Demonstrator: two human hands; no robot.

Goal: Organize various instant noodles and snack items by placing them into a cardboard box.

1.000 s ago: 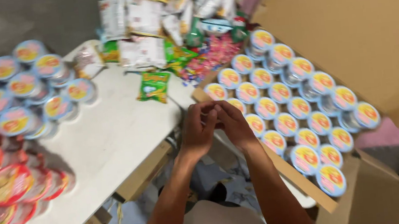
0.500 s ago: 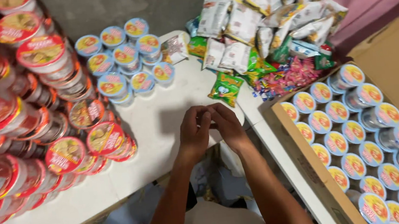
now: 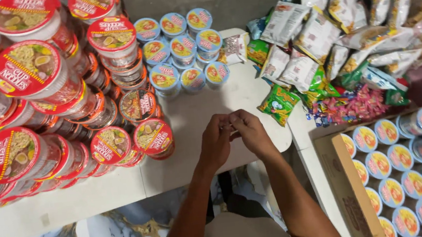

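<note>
Above the white table (image 3: 190, 115), the left hand (image 3: 215, 143) and right hand (image 3: 250, 133) are meeting, fingertips pressing together around something too small to identify. Red-lidded noodle cups (image 3: 35, 90) are stacking up left of the table's middle; a green snack packet (image 3: 278, 104) is lying near its right edge.

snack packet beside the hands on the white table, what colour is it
Green snack packet with yellow and red print, seen in the head view.
</note>
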